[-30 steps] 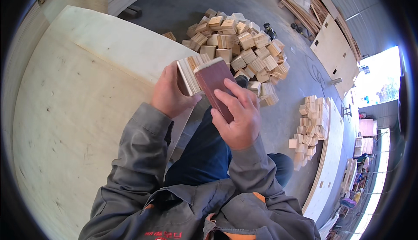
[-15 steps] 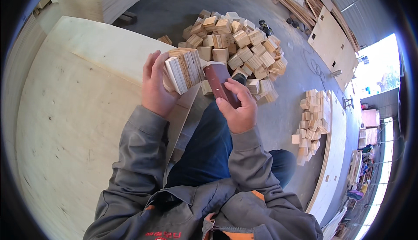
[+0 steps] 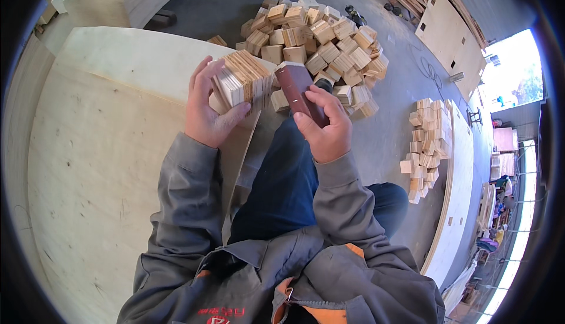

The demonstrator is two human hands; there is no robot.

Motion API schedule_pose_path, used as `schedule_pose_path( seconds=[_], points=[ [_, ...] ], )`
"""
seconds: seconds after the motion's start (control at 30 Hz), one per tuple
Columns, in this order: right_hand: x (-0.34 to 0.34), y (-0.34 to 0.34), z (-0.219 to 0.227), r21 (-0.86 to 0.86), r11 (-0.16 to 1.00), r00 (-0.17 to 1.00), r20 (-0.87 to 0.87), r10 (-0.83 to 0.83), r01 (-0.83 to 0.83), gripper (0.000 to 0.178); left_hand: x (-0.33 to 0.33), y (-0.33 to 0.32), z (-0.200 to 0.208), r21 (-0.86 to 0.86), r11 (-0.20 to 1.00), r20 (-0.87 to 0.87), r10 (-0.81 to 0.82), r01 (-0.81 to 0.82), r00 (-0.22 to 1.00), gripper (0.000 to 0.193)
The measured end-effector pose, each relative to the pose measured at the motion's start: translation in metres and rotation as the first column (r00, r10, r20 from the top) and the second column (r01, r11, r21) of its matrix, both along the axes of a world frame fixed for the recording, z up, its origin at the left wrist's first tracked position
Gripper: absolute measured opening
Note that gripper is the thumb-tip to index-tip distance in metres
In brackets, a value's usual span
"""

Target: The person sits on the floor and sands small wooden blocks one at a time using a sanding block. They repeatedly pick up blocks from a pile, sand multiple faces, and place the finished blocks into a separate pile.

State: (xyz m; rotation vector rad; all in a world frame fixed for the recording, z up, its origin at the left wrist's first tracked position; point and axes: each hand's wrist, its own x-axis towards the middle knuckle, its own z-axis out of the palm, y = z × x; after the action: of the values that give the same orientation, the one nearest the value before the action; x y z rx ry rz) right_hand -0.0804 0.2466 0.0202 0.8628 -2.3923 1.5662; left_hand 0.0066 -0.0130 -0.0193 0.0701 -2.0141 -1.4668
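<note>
Your left hand (image 3: pixel 206 109) clasps a plywood block (image 3: pixel 241 83); your right hand (image 3: pixel 323 130), just beside it, grips a sanding block (image 3: pixel 297 89). Beyond both: a block pile (image 3: pixel 318 36).

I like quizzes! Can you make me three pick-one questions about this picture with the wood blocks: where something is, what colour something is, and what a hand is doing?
1. Where is the big pile of blocks?
A. On the floor ahead of the knees
B. On the plywood sheet
C. In a box

2. What colour is the sanding block?
A. Blue
B. Dark reddish brown
C. Green

3. What is the left hand doing?
A. Hanging empty
B. Gripping a wood block
C. Lying flat on the sheet

Answers: 1 A, the pile lies on grey floor. 2 B, its face is dark reddish brown in the right hand. 3 B, the fingers wrap the block.
</note>
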Motion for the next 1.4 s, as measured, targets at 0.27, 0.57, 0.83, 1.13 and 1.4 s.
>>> schedule_pose_path(
  seconds=[0.27,0.57,0.83,1.13,1.4],
  points=[
    [0.027,-0.004,0.024,0.09,0.996,0.938,-0.345,0.029,0.002,0.049,-0.007,0.008,-0.009,-0.028,0.995,-0.031,0.098,-0.099,0.995,0.12],
    [0.045,-0.004,0.011,0.211,0.976,0.864,-0.481,0.148,-0.05,0.055,-0.009,0.013,-0.018,0.001,0.988,0.192,0.153,-0.156,0.969,0.122],
    [0.037,-0.031,0.001,0.251,0.968,0.781,-0.607,0.143,0.019,0.051,-0.003,0.014,0.003,-0.132,0.972,0.238,0.219,-0.192,0.946,0.099],
    [-0.013,-0.065,0.037,0.241,0.96,0.742,-0.668,0.058,0.141,0.049,-0.008,0.015,0.001,-0.099,0.971,0.199,0.234,-0.218,0.952,0.095],
    [0.049,-0.027,0.006,0.303,0.95,0.809,-0.576,0.121,0.074,0.051,-0.007,0.015,-0.003,-0.079,0.974,0.195,0.224,-0.213,0.955,0.094]
  ],
)
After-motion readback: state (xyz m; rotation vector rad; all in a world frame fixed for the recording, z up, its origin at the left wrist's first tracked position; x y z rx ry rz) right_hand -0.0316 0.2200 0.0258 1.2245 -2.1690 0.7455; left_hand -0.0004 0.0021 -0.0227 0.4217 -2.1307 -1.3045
